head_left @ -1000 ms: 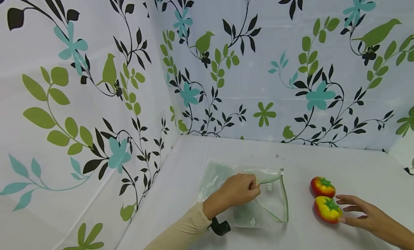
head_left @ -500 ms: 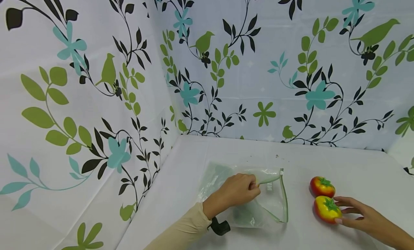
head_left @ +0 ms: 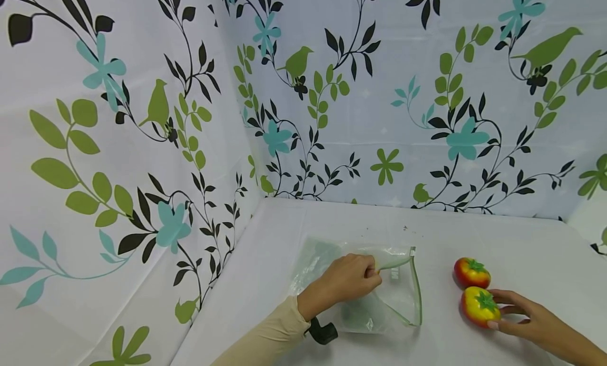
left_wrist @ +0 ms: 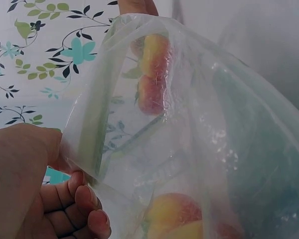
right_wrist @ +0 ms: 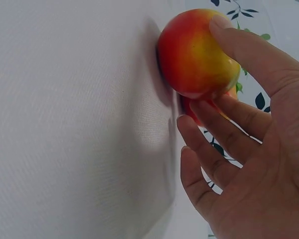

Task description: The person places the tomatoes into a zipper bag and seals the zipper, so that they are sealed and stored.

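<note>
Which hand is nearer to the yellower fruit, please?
Right: the right hand touches the yellower fruit; the left hand is apart, to the fruit's left, gripping the plastic bag.

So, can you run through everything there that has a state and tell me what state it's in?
Clear bag: mouth spread open.
Left grip: holding the bag's edge.
Nearer fruit: held.
Right grip: thumb and fingers on the nearer fruit.
Farther fruit: not held.
Patterned curtain: hanging.
Red-yellow shape seen through the bag: can't tell whether it's inside.
</note>
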Motion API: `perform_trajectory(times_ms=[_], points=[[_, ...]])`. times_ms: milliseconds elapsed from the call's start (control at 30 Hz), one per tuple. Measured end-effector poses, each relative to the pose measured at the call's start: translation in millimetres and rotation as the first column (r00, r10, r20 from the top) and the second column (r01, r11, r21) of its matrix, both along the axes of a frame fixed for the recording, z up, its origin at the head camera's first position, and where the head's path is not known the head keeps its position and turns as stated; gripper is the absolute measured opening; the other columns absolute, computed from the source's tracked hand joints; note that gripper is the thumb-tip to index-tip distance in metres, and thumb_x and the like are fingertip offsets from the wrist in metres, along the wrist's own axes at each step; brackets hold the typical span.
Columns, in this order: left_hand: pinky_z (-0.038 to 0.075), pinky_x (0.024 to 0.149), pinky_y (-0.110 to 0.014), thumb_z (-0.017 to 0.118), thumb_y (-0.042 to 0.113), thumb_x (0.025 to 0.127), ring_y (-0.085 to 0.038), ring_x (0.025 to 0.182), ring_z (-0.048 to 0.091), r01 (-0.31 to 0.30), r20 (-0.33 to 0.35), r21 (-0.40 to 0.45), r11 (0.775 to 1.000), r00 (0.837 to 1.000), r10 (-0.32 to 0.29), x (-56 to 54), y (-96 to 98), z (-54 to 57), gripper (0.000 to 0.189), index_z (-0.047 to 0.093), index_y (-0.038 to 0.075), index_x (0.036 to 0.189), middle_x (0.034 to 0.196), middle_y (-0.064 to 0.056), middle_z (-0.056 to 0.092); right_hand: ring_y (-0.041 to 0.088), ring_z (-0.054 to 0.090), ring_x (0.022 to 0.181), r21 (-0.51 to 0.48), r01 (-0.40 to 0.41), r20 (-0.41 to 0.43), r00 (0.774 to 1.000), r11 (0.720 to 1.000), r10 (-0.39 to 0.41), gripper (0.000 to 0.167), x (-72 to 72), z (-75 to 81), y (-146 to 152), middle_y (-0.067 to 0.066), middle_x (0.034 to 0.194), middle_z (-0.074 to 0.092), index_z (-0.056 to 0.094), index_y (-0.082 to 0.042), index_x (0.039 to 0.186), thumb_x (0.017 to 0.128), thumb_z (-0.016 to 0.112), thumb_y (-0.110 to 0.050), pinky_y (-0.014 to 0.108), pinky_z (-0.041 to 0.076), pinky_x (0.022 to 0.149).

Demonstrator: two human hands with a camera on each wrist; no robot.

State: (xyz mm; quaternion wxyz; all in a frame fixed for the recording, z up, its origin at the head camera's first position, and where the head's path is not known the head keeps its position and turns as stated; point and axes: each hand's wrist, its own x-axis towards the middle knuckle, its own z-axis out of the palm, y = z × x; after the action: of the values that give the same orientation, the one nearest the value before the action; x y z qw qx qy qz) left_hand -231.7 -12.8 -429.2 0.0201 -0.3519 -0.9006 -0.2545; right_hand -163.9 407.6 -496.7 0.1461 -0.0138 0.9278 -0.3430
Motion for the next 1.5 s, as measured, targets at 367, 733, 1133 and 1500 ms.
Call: perform_trajectory(times_ms=[367, 733, 1133, 1500], points=[[0.027, 0.051, -0.02, 0.06, 0.024, 0.096, -0.002, 0.055, 0.035, 0.007, 0.005, 0.001, 1.0, 1.0, -0.007, -0.3, -0.2, 2.3, 0.03, 0.044, 0.022, 0.071, 0.062, 0.012, 0.039, 0.037, 0.065, 0.113, -0.007, 0.0, -0.011, 1.0, 1.0, 0.0, 0.081, -0.3, 0.4, -1, 0.045, 0.147, 0.042, 0.038, 0.017, 0.148, 0.101, 0.069, -0.041, 0.055, 0.06, 0.088], [0.027, 0.051, -0.019, 0.06, 0.024, 0.095, -0.001, 0.055, 0.035, 0.007, -0.001, 0.004, 1.0, 1.0, -0.007, -0.2, 0.5, 2.5, 0.029, 0.045, 0.022, 0.071, 0.062, 0.013, 0.039, 0.035, 0.065, 0.113, 0.019, -0.007, -0.064, 0.998, 1.0, 0.008, 0.076, 1.0, 2.1, -2, 0.042, 0.144, 0.049, 0.044, 0.015, 0.146, 0.101, 0.07, -0.04, 0.055, 0.059, 0.09], [0.028, 0.05, -0.02, 0.06, 0.023, 0.095, -0.002, 0.054, 0.036, 0.004, 0.024, 0.003, 1.0, 1.0, -0.004, 0.7, 1.3, 2.6, 0.028, 0.046, 0.022, 0.071, 0.062, 0.012, 0.041, 0.034, 0.065, 0.112, 0.018, -0.004, -0.069, 0.998, 1.0, 0.005, 0.074, 0.7, 1.3, -3, 0.04, 0.143, 0.051, 0.044, 0.014, 0.145, 0.101, 0.07, -0.039, 0.056, 0.059, 0.088], [0.029, 0.05, -0.02, 0.06, 0.024, 0.096, -0.002, 0.055, 0.037, 0.004, 0.027, 0.0, 1.0, 1.0, -0.004, 0.4, 1.9, 2.5, 0.027, 0.047, 0.022, 0.072, 0.062, 0.012, 0.042, 0.034, 0.065, 0.112, -0.001, -0.006, -0.095, 0.996, 1.0, 0.006, 0.071, 0.7, 10.4, -16, 0.035, 0.139, 0.057, 0.048, 0.013, 0.144, 0.1, 0.07, -0.038, 0.046, 0.059, 0.083]])
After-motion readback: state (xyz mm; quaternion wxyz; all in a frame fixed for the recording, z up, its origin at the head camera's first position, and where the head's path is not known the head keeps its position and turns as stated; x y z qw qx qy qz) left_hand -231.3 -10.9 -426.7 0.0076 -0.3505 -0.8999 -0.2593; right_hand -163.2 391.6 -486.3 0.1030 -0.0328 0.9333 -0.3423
